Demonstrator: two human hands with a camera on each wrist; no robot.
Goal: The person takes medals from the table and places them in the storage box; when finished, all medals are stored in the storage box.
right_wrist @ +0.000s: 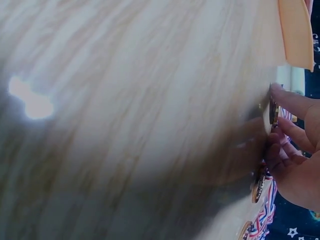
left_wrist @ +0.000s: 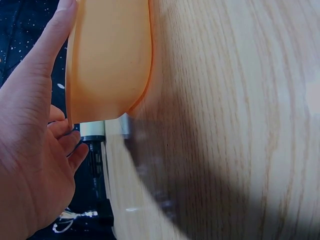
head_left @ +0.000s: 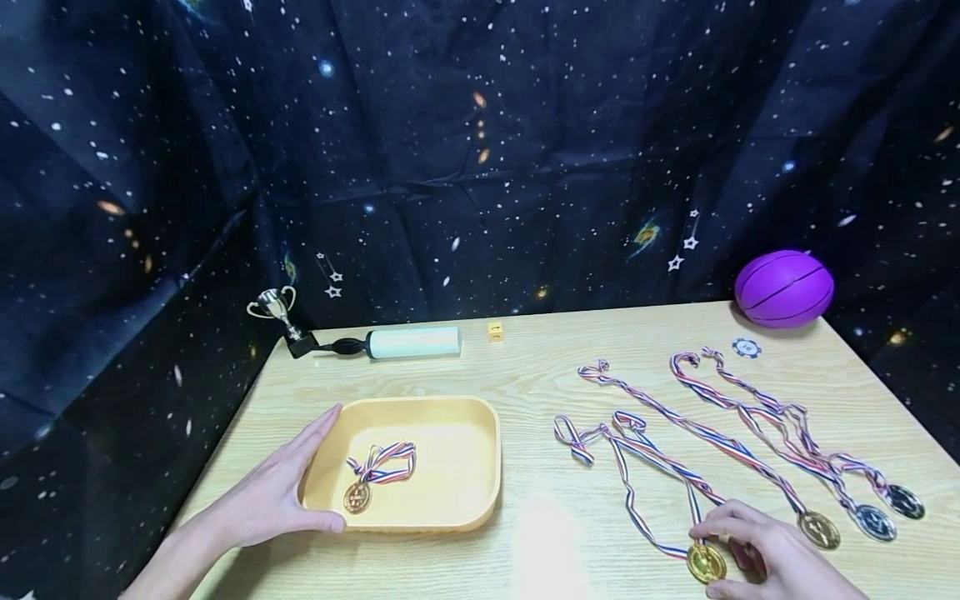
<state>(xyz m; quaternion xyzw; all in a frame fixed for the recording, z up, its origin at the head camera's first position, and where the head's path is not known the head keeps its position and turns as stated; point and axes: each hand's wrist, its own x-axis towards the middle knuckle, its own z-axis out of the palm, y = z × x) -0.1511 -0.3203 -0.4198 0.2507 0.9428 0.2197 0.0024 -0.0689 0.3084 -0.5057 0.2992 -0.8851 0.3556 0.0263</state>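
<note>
A pale orange plastic tray (head_left: 450, 467) stands on the left part of the table. My left hand (head_left: 281, 487) holds its left end, thumb along the near rim and fingers at the far left corner. In the tray lies a bronze-coloured medal (head_left: 357, 497) with a striped ribbon. At the front right, my right hand (head_left: 765, 550) pinches a gold medal (head_left: 706, 563) between thumb and fingertips, low over the table. Its red, white and blue ribbon (head_left: 633, 508) trails away behind it. In the right wrist view the fingertips (right_wrist: 277, 90) meet the medal's edge.
To the right lie another gold-toned medal (head_left: 819, 530) and two silver ones, a nearer medal (head_left: 875, 522) and a farther medal (head_left: 905, 502). Along the back are a trophy cup (head_left: 273, 305), hand pump (head_left: 415, 342), yellow cube (head_left: 495, 332), poker chip (head_left: 746, 347) and purple ball (head_left: 783, 289).
</note>
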